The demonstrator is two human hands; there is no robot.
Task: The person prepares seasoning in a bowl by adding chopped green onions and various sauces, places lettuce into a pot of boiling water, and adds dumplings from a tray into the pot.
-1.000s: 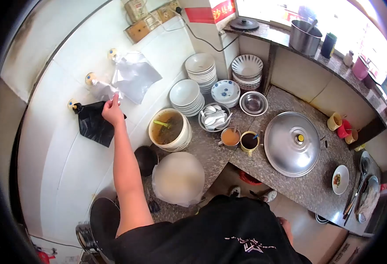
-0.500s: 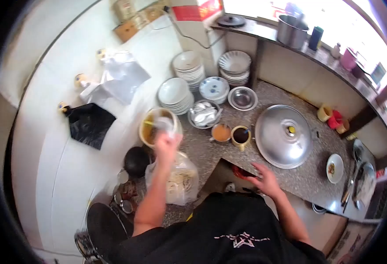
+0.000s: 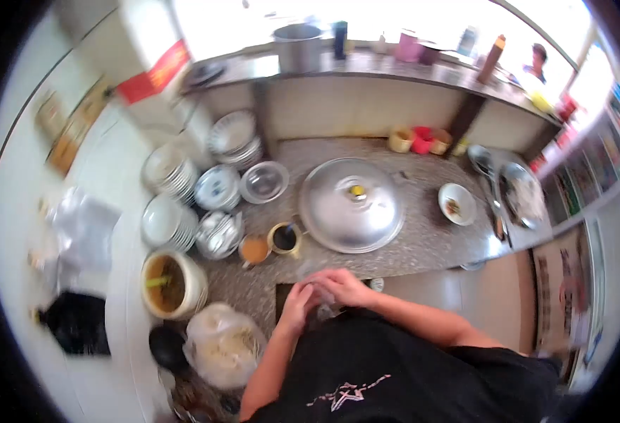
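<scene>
My left hand [image 3: 297, 304] and my right hand [image 3: 344, 286] meet close to my body, at the counter's front edge. Both have their fingers closed on a thin clear plastic bag [image 3: 326, 310], which is crumpled and partly hidden by the hands. Just beyond them stand a mug of dark liquid [image 3: 284, 238] and a cup of orange-brown sauce [image 3: 254, 249]. A large domed metal lid [image 3: 352, 211] with a yellow knob lies past my right hand. To the left of my left hand sits a bag of noodles [image 3: 227, 347].
A white bucket [image 3: 196, 285] of brown liquid stands at the left. Stacked bowls [image 3: 172, 173], a bowl of spoons [image 3: 220, 235] and a metal bowl [image 3: 264, 182] are behind it. Toward the right are a white bowl with food [image 3: 457, 204] and ladles [image 3: 492, 190]. A pot [image 3: 298, 49] rests on the ledge.
My left hand has come from above the bucket to my right hand, and both now grip the clear bag. My view has turned to the right.
</scene>
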